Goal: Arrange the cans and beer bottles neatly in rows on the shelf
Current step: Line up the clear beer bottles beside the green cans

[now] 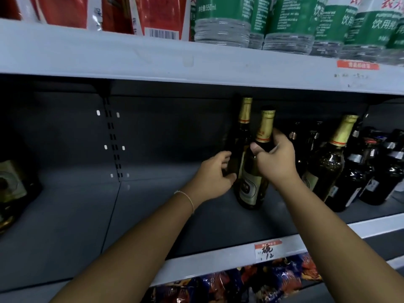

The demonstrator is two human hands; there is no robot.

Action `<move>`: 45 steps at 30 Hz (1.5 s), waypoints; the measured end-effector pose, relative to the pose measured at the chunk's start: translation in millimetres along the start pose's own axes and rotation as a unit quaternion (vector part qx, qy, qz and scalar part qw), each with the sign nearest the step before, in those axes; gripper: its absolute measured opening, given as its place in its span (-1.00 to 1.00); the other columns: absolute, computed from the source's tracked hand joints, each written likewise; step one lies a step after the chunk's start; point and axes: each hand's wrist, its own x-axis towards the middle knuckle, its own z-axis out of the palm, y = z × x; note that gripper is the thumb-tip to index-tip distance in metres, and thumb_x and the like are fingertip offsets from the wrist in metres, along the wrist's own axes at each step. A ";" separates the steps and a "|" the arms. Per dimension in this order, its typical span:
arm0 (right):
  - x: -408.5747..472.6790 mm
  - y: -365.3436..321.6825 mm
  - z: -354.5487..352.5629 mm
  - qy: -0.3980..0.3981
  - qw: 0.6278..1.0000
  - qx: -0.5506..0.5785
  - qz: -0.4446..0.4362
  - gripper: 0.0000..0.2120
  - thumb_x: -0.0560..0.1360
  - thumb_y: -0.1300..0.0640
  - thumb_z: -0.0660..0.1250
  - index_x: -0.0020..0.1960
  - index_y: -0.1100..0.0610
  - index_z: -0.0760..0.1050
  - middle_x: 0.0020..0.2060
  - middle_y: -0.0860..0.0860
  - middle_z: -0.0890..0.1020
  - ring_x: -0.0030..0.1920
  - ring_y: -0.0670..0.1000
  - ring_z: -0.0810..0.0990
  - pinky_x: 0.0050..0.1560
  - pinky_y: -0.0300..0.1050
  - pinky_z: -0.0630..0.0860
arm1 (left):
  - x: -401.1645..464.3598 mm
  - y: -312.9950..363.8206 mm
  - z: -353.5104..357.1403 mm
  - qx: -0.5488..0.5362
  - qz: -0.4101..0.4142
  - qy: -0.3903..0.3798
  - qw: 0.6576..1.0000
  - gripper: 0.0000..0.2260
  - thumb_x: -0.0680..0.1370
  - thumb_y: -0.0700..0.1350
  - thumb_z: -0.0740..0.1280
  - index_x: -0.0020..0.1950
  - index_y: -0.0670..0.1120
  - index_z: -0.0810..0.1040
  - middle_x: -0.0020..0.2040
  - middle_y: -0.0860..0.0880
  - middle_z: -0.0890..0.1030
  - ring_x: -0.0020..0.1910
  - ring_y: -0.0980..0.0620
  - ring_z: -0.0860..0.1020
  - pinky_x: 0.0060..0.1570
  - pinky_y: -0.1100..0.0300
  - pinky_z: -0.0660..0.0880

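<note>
nearest the camera, two bare forearms are reaching up and forward over the front edge of the grey shelf (pixel 65 226), which is carrying one handwritten price tag (pixel 267 250) on its lip. below that lip a heap of snack bags (pixel 251 281) is showing in dark blue and orange; their number cannot be told. the left wrist is wearing one thin pale bracelet (pixel 189 199).

further in, the left hand (pixel 213 177) is curling its fingers and thumb around the lower body of the rear beer bottle (pixel 241 136), gripping it from the left side. the right hand (pixel 275 158) is wrapping round the neck and shoulder of the front beer bottle (pixel 251 189), thumb on the near side just below the gold foil. both of these two gold-foiled bottles are standing upright on the shelf floor, touching or nearly touching each other, the rear one just behind and to the left.

to the right, a third gold-foiled bottle (pixel 328 165) is standing apart from the pair, and beside it a cluster of dark bottles (pixel 371 171) is crowding the right end; at least four are showing, the rest too dim to count. at the far left edge one dark boxed item (pixel 13 189) is sitting.

above, the upper shelf is holding at least five green-labelled water bottles (pixel 284 22) and some red packages (pixel 131 16).
</note>
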 end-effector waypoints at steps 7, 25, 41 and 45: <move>-43.6 -53.9 27.7 -0.076 0.995 0.061 -0.026 -0.79 0.50 0.32 0.40 0.08 0.15 0.46 -0.16 0.03 0.59 -0.15 -0.05 0.57 -0.10 -0.30 0.52 | -29.7 -18.7 -42.5 -0.029 -0.039 -0.065 0.997 -0.11 0.36 -0.11 0.56 0.55 -0.04 0.11 0.47 -0.03 0.35 0.40 0.05 0.36 0.38 0.09 0.36; -131.0 -177.3 179.8 -0.242 0.953 0.181 -0.025 -0.74 0.52 0.43 0.32 0.19 0.27 0.50 -0.14 0.06 0.64 -0.16 -0.09 0.60 -0.13 -0.32 0.57 | -152.2 -90.6 -211.4 -0.071 -0.084 -0.010 0.994 -0.41 0.23 -0.11 0.61 0.15 0.17 0.42 0.11 0.05 0.64 0.10 0.09 0.62 0.16 -0.01 0.56; -167.8 -223.8 283.2 -0.357 0.917 0.165 -0.060 -0.55 0.54 0.39 0.30 0.39 0.18 0.39 0.22 0.04 0.62 0.27 -0.01 0.57 0.40 0.07 0.42 | -211.1 -133.8 -277.5 -0.047 -0.122 0.204 0.970 -0.44 0.30 -0.14 0.59 0.16 0.05 0.36 0.02 0.10 0.59 -0.04 0.22 0.56 -0.13 0.41 0.44; -165.5 -223.1 296.4 -0.368 0.914 0.160 -0.062 -0.57 0.56 0.36 0.29 0.40 0.16 0.39 0.22 0.00 0.62 0.26 -0.07 0.57 0.36 -0.04 0.46 | -208.4 -140.2 -279.2 -0.060 -0.132 0.231 0.962 -0.46 0.34 -0.17 0.56 0.18 0.06 0.36 -0.02 0.14 0.58 -0.07 0.27 0.54 -0.19 0.49 0.38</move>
